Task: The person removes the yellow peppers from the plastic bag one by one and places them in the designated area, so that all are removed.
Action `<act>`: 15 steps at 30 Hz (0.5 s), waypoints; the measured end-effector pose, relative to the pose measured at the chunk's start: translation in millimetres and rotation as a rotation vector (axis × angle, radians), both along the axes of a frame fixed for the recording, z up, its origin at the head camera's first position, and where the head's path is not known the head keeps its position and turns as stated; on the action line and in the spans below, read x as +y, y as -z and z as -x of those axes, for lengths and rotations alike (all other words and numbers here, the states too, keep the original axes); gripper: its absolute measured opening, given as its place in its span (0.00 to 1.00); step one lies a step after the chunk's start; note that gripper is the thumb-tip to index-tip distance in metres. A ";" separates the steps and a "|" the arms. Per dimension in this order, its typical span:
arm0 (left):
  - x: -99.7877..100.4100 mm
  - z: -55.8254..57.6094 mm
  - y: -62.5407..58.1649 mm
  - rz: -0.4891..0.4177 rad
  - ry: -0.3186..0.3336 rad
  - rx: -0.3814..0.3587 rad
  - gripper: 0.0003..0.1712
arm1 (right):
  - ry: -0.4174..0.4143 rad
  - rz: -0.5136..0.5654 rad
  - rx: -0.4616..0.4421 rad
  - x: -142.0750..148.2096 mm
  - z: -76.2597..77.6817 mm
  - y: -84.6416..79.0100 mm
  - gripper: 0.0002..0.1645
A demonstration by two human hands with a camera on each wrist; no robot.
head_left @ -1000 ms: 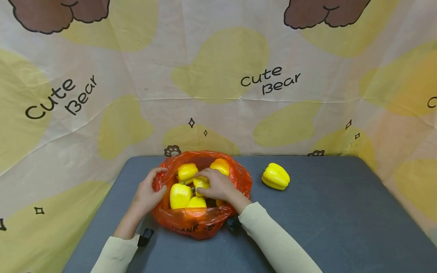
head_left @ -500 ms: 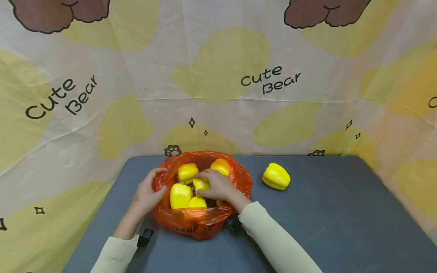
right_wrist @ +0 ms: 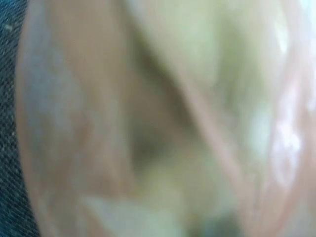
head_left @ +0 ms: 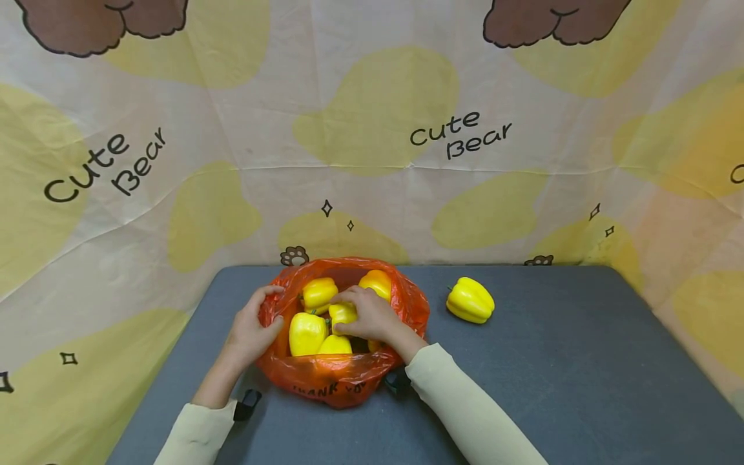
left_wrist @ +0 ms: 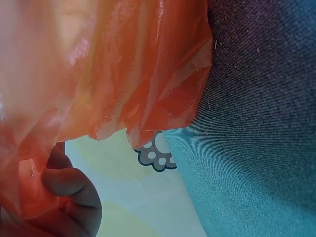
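A red plastic bag (head_left: pixel 325 371) with "THANK YOU" lettering stands with its mouth spread, several yellow bell peppers inside. My left hand (head_left: pixel 250 332) grips the bag's left rim; in the left wrist view its curled fingers (left_wrist: pixel 74 192) have the red film between them. Reaching in over the right rim, my right hand (head_left: pixel 372 315) holds a yellow bell pepper (head_left: pixel 343 314) between thumb and fingers. Around it lie a pepper (head_left: pixel 308 334) at front left, one (head_left: pixel 319 295) at back left and an orange-tinged one (head_left: pixel 376 283) at back right. The right wrist view is blurred by close bag film.
Another yellow bell pepper (head_left: pixel 470 301) lies on the dark grey table (head_left: pixel 552 374) to the right of the bag. Behind the table's far edge hangs a patterned "Cute Bear" cloth (head_left: pixel 372 194). Dark wrist-worn devices (head_left: pixel 248 405) show at the cuffs.
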State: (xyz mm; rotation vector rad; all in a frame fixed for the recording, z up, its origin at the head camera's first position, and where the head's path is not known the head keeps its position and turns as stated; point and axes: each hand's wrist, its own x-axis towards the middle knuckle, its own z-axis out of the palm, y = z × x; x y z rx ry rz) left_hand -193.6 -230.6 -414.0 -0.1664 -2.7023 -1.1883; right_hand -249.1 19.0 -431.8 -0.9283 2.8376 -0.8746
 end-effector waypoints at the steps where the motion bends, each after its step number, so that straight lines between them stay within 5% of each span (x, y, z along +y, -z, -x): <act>1: 0.0 -0.1 -0.2 0.000 0.000 -0.002 0.28 | 0.000 0.006 -0.003 0.0 0.2 -0.1 0.29; 15: -1.1 0.5 -1.0 0.007 -0.003 0.003 0.28 | 0.002 0.050 -0.012 0.6 1.4 -2.8 0.28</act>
